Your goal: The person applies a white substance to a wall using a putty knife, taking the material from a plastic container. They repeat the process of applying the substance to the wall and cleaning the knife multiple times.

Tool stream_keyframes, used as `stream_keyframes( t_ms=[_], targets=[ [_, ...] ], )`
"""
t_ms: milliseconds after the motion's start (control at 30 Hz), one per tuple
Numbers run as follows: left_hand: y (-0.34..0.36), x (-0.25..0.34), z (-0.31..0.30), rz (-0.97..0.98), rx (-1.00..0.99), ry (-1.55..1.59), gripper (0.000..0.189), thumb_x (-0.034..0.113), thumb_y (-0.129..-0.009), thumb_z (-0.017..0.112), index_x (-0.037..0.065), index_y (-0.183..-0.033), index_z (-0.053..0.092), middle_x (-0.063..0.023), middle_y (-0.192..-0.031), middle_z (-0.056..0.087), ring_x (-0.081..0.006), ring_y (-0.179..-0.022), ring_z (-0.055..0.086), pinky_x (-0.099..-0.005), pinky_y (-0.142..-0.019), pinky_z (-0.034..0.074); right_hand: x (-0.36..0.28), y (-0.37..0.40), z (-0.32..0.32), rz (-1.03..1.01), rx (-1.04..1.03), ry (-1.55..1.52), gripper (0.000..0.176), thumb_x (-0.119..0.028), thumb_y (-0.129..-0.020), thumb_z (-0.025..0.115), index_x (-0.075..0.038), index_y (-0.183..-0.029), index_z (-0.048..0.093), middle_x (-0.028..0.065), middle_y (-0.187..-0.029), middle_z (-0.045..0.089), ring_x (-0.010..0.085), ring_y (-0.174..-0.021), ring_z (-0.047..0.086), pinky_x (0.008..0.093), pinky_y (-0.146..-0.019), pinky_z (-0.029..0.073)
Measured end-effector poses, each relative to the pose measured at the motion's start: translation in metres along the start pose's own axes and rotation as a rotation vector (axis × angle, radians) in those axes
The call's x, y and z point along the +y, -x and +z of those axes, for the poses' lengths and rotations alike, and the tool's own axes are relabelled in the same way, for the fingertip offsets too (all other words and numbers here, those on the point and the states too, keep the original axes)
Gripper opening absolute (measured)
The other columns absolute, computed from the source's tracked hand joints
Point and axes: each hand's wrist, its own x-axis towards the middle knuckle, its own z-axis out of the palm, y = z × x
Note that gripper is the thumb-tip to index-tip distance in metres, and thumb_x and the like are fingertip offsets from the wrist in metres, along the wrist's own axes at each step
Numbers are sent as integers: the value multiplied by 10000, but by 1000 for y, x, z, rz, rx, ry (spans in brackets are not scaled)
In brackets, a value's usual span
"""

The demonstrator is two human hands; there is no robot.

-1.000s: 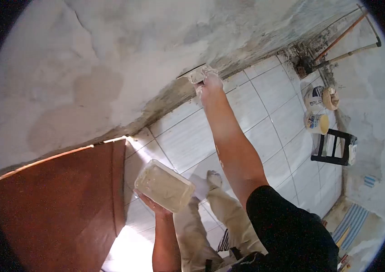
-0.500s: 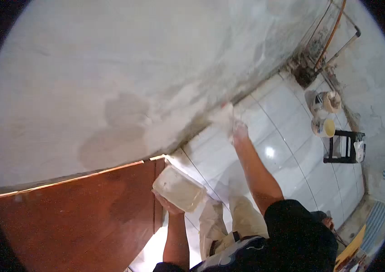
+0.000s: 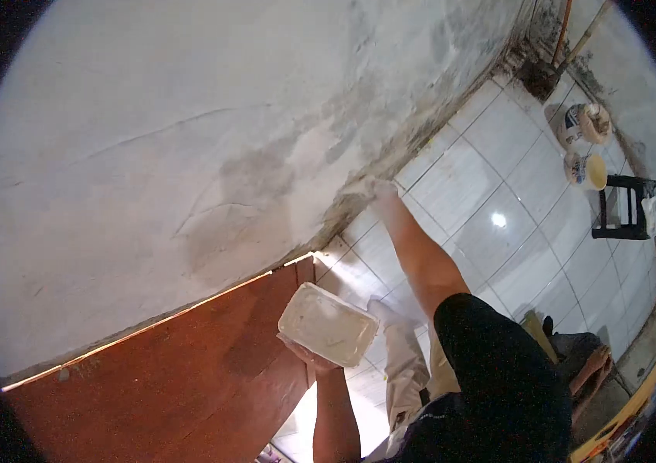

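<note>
A shallow rectangular tub (image 3: 328, 324), off-white with pale residue inside, rests in my left hand (image 3: 306, 353), fingers curled round its near side. It is held beside the corner of a reddish-brown wooden panel (image 3: 181, 370). My right arm is stretched forward, and my right hand (image 3: 380, 190), coated pale, is closed at the foot of the plastered wall (image 3: 189, 92). A blurred pale shape juts from its fingers against the wall; I cannot tell what it is. Patches of darker and lighter plaster surround that spot.
White tiles (image 3: 459, 177) cover the floor along the wall. Toward the right stand a bucket (image 3: 575, 127), a smaller tub with yellowish insides (image 3: 595, 171) and a black stool (image 3: 627, 208). Pipes (image 3: 583, 38) rise in the far corner. Long boards (image 3: 613, 424) lie at lower right.
My right hand has moved from over the tiles to the wall's base. The tub stays in my left hand. The view has shifted, with the panel and tub further right and lower in it.
</note>
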Motion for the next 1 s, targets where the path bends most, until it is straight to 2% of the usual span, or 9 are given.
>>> stream_keyframes(
  t_ms=[67,133,300,500,567,667,800,867,1000],
  targets=[
    [5,17,22,-31,238,-372,705,635,-941,291,109,-1406,356,-95,-1427,380,-269,-1279,385,-446,-1105,294,-18,6,23,50,46,-178,210,-46,-877,501,1,-1068,574,146,-1047,595,269,-940,587,399,-797,507],
    [-1,25,63,-145,208,-71,708,654,-926,314,125,-1393,372,-93,-1411,392,-258,-1270,395,-449,-1078,335,-43,14,40,40,43,-300,230,-48,-880,482,32,-1078,567,171,-1090,588,293,-974,584,407,-846,502],
    [11,65,88,-125,311,-54,690,668,-903,360,140,-1339,443,-76,-1333,470,-265,-1212,454,-456,-1036,385,-167,111,65,-18,-137,-448,293,-51,-886,433,110,-1100,551,233,-1196,568,352,-1060,574,426,-968,490],
    [8,126,198,-224,210,272,705,673,-879,404,139,-1335,461,-72,-1309,513,-283,-1183,501,-477,-1002,418,-248,185,31,-11,-110,-181,223,-185,-907,499,-80,-1064,618,48,-939,661,194,-825,622,292,-701,537],
    [3,127,199,-238,135,315,723,677,-877,395,137,-1356,445,-76,-1338,498,-290,-1195,499,-490,-997,420,-235,194,7,-182,-185,96,132,-165,-926,556,-101,-1027,612,92,-1006,651,210,-856,648,383,-716,582],
    [-1,118,193,-215,110,255,747,695,-880,348,136,-1368,432,-67,-1353,491,-299,-1205,495,-506,-997,417,-174,156,-48,-338,-303,586,155,-108,-904,574,-101,-1056,600,57,-1005,651,169,-820,648,346,-656,587],
    [1,88,182,-179,148,57,722,681,-897,333,141,-1367,431,-51,-1324,510,-287,-1179,509,-484,-979,436,-129,207,-18,-9,-29,209,231,-94,-927,501,-79,-1143,580,88,-1118,618,207,-1006,614,357,-829,560],
    [-4,76,167,-198,279,57,673,656,-916,334,152,-1347,443,-37,-1288,518,-267,-1154,512,-449,-963,450,-105,219,6,4,24,-58,156,-77,-930,480,-43,-991,620,92,-939,638,216,-842,630,329,-594,537],
    [-12,52,132,-231,304,54,647,645,-926,330,154,-1331,445,-36,-1270,508,-253,-1145,504,-426,-963,447,-49,142,0,0,17,44,180,-83,-941,456,-40,-1060,584,100,-1012,619,228,-839,641,312,-589,547]
  ],
)
